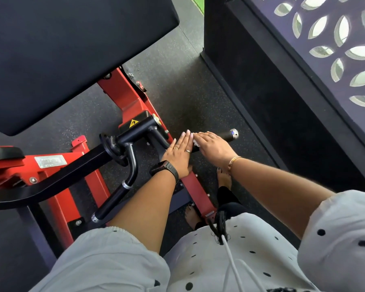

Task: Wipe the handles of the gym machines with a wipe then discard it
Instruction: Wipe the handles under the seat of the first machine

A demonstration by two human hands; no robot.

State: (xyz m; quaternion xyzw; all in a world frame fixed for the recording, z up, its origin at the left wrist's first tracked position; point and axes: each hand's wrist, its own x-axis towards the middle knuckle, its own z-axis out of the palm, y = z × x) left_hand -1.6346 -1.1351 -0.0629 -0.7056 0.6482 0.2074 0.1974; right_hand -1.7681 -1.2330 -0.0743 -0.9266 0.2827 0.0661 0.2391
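Observation:
A black handle (228, 135) with a chrome end cap sticks out to the right from the red gym machine (126, 95). My right hand (214, 148) lies over this handle, pressing a white wipe (196, 142) onto it; only a small corner of the wipe shows under the fingers. My left hand (180, 153) rests flat beside it on the inner part of the same handle, fingers straight and together. A second black handle (114, 201) points down toward my left arm, untouched.
A large black pad (61, 55) overhangs the machine at upper left. A dark wall base with a patterned screen (325, 49) runs along the right. My bare feet (223, 178) stand on speckled rubber floor (177, 91) beside the red frame rail.

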